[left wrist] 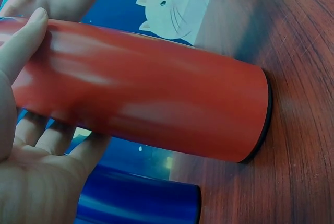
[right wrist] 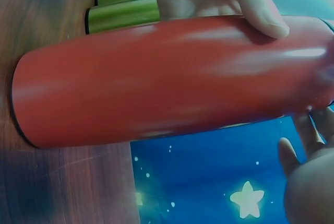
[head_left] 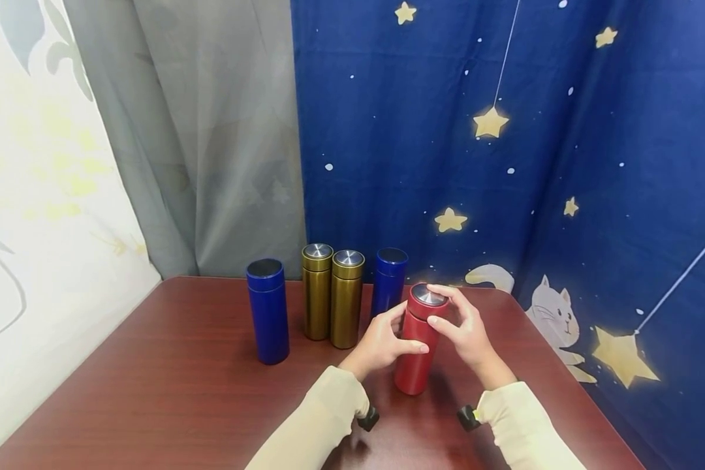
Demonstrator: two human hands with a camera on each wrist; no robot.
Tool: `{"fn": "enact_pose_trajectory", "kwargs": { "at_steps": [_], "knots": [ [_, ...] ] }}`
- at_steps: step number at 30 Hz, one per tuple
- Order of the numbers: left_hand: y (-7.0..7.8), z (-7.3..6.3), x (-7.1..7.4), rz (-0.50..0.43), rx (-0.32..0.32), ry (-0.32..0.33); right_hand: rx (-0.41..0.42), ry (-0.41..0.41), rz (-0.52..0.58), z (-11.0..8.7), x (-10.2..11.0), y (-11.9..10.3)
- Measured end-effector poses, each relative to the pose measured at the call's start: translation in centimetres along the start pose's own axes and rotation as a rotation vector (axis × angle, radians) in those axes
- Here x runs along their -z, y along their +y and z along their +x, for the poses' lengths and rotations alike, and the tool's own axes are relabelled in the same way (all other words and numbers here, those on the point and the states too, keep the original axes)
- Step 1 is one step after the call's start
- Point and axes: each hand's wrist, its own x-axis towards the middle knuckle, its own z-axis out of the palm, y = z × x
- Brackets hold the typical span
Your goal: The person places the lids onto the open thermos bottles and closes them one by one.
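A red vacuum flask [head_left: 412,369] with a shiny silver-topped lid [head_left: 427,295] stands on the table, leaning slightly. My left hand [head_left: 380,343] grips its body from the left, thumb across the front and fingers behind. At the upper right, my right hand [head_left: 469,334] holds the flask around its lid, with a finger over the top and the thumb near the seam. The left wrist view shows the smooth red body [left wrist: 156,88] and its black base rim touching the wood. Part of the right hand [right wrist: 315,182] shows at the lower right of the right wrist view.
Two gold flasks [head_left: 316,300] stand side by side behind the left hand. One blue flask [head_left: 268,320] stands to their left, another blue flask [head_left: 390,281] to their right, partly hidden. The dark red table [head_left: 170,372] ends at a starry blue curtain [head_left: 388,130].
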Motion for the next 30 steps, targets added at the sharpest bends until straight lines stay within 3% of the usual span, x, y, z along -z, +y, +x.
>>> {"fn": "enact_pose_trajectory", "kwargs": {
  "at_steps": [11, 30],
  "knots": [
    [-0.2, -0.2, 0.0, 0.001, 0.017, -0.008, 0.042, 0.125, -0.352, -0.6, -0.5, 0.3],
    [-0.4, 0.1, -0.1, 0.013, -0.052, -0.001, 0.242, 0.329, -0.597, -0.1, -2.4, -0.1]
  ]
}}
